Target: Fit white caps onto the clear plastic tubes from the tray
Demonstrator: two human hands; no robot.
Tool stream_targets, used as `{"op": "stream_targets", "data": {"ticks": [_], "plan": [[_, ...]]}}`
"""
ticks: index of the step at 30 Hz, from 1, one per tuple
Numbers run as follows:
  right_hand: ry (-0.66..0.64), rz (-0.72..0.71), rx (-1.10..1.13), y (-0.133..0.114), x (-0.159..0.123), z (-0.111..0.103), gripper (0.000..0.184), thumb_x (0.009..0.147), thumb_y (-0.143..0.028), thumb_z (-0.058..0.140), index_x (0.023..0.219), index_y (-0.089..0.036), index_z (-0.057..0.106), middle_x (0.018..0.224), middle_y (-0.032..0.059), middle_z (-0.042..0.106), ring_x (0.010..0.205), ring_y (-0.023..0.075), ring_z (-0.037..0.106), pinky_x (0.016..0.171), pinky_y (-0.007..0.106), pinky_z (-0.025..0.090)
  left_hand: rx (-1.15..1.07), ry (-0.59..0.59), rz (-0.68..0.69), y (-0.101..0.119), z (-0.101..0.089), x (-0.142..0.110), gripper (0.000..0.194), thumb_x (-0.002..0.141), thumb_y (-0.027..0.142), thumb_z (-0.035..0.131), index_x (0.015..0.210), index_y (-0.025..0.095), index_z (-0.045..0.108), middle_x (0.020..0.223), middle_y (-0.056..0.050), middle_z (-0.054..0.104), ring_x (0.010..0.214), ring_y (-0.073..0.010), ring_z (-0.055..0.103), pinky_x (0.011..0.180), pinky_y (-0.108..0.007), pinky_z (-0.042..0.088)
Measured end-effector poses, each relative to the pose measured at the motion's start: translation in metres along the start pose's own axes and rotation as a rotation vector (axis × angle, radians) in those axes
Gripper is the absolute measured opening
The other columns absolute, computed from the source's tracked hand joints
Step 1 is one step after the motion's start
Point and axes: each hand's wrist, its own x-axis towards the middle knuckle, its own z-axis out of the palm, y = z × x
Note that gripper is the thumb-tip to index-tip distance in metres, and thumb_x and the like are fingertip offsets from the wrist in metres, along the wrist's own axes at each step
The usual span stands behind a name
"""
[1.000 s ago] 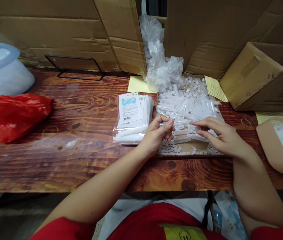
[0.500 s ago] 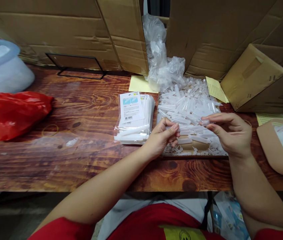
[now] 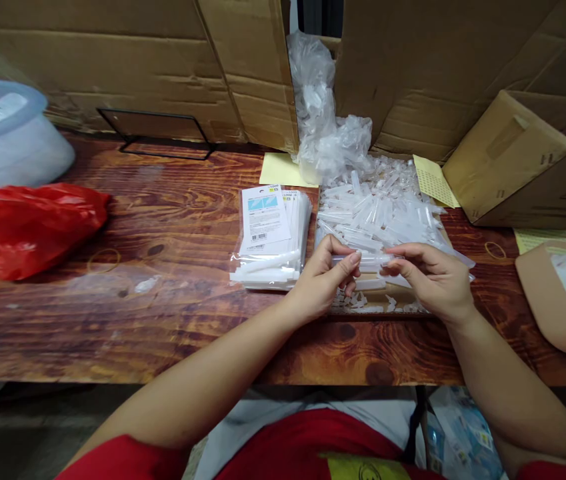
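My left hand (image 3: 323, 280) pinches a clear plastic tube (image 3: 370, 259) by its left end, just above the near edge of a pile of clear tubes and caps (image 3: 380, 213). Pinched fingers of my right hand (image 3: 430, 277) close on the same tube's right end. The pile lies on a flat cardboard sheet (image 3: 393, 297). Just left of my left hand sits a stack of printed plastic packets (image 3: 270, 237).
A wooden table (image 3: 163, 320) holds a red plastic bag (image 3: 30, 227) and a translucent tub (image 3: 7, 140) at the left. Crumpled clear bags (image 3: 325, 133) and cardboard boxes (image 3: 517, 160) stand behind. A brown envelope with white pieces (image 3: 563, 300) lies at the right.
My right hand rose from the pile with a small clear piece, then came down and left to meet the tube held in my left hand.
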Motion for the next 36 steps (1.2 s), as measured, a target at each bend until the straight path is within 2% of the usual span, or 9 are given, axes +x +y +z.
{"op": "stream_targets", "data": {"ticks": [3, 8, 10, 12, 16, 20, 28, 32, 36], "plan": [[-0.063, 0.076, -0.046, 0.0004, -0.0007, 0.0026, 0.040, 0.097, -0.043, 0.054, 0.068, -0.019, 0.065, 0.052, -0.0009, 0.060, 0.047, 0.0114, 0.057, 0.050, 0.024, 0.050, 0.025, 0.003, -0.014, -0.0009, 0.0004, 0.0000, 0.044, 0.074, 0.048, 0.079, 0.083, 0.021, 0.045, 0.065, 0.006, 0.057, 0.047, -0.0067, 0.048, 0.042, -0.019, 0.038], [-0.084, -0.082, -0.102, 0.0005, 0.0010, -0.0029, 0.026, 0.089, -0.039, 0.066, 0.108, -0.021, 0.064, 0.090, 0.0042, 0.069, 0.074, 0.0155, 0.065, 0.068, 0.027, 0.054, 0.036, 0.046, -0.019, -0.0005, 0.0002, -0.0003, 0.045, 0.074, 0.049, 0.078, 0.083, 0.022, 0.044, 0.065, 0.007, 0.056, 0.045, -0.0063, 0.047, 0.040, -0.018, 0.036], [-0.126, -0.070, -0.145, -0.0004, 0.0016, -0.0045, 0.014, 0.095, -0.034, 0.059, 0.094, -0.021, 0.065, 0.074, 0.0007, 0.065, 0.063, 0.0132, 0.061, 0.062, 0.025, 0.051, 0.063, 0.034, -0.006, -0.0004, 0.0001, -0.0007, 0.043, 0.076, 0.048, 0.077, 0.084, 0.022, 0.044, 0.063, 0.007, 0.055, 0.044, -0.0060, 0.046, 0.040, -0.018, 0.036], [-0.167, -0.023, -0.158, -0.0007, 0.0018, -0.0048, 0.024, 0.098, -0.034, 0.052, 0.082, -0.021, 0.063, 0.059, -0.0025, 0.057, 0.053, 0.0114, 0.055, 0.054, 0.023, 0.046, 0.074, 0.012, -0.010, -0.0008, 0.0003, -0.0009, 0.042, 0.077, 0.047, 0.076, 0.084, 0.022, 0.044, 0.062, 0.008, 0.055, 0.043, -0.0060, 0.046, 0.041, -0.019, 0.037], [-0.152, -0.045, -0.129, 0.0002, 0.0011, -0.0041, 0.020, 0.090, -0.036, 0.065, 0.103, -0.021, 0.062, 0.077, 0.0000, 0.064, 0.063, 0.0127, 0.060, 0.057, 0.023, 0.049, 0.061, 0.029, -0.032, -0.0018, 0.0007, -0.0004, 0.044, 0.075, 0.049, 0.078, 0.083, 0.022, 0.044, 0.062, 0.007, 0.055, 0.044, -0.0064, 0.046, 0.040, -0.018, 0.037], [-0.176, -0.053, -0.170, -0.0001, 0.0004, -0.0035, 0.014, 0.095, -0.032, 0.057, 0.088, -0.021, 0.062, 0.067, -0.0021, 0.060, 0.055, 0.0108, 0.056, 0.054, 0.022, 0.045, 0.046, 0.001, -0.066, -0.0013, 0.0005, -0.0003, 0.046, 0.075, 0.050, 0.078, 0.083, 0.022, 0.043, 0.061, 0.007, 0.056, 0.043, -0.0063, 0.045, 0.040, -0.018, 0.037], [-0.202, -0.093, -0.224, -0.0014, -0.0006, -0.0020, 0.011, 0.095, -0.032, 0.056, 0.093, -0.022, 0.061, 0.074, -0.0001, 0.065, 0.061, 0.0132, 0.060, 0.057, 0.023, 0.047, -0.023, -0.005, -0.181, 0.0008, 0.0019, -0.0002, 0.047, 0.072, 0.047, 0.079, 0.081, 0.021, 0.041, 0.060, 0.007, 0.054, 0.045, -0.0056, 0.043, 0.041, -0.017, 0.035], [-0.181, -0.164, -0.238, -0.0018, -0.0006, 0.0010, 0.011, 0.092, -0.027, 0.059, 0.102, -0.022, 0.061, 0.090, 0.0039, 0.070, 0.077, 0.0168, 0.066, 0.070, 0.026, 0.050, -0.039, -0.024, -0.236, -0.0010, -0.0010, 0.0008, 0.043, 0.076, 0.045, 0.075, 0.081, 0.021, 0.039, 0.061, 0.007, 0.052, 0.047, -0.0059, 0.042, 0.044, -0.017, 0.034], [-0.228, 0.083, -0.106, -0.0043, 0.0005, 0.0042, 0.019, 0.095, -0.034, 0.054, 0.083, -0.021, 0.061, 0.067, -0.0009, 0.060, 0.060, 0.0129, 0.056, 0.060, 0.025, 0.045, 0.361, -0.059, 0.028, -0.0002, -0.0052, -0.0037, 0.027, 0.088, 0.041, 0.062, 0.087, 0.022, 0.042, 0.069, 0.004, 0.051, 0.059, -0.0102, 0.048, 0.055, -0.024, 0.041]]}}
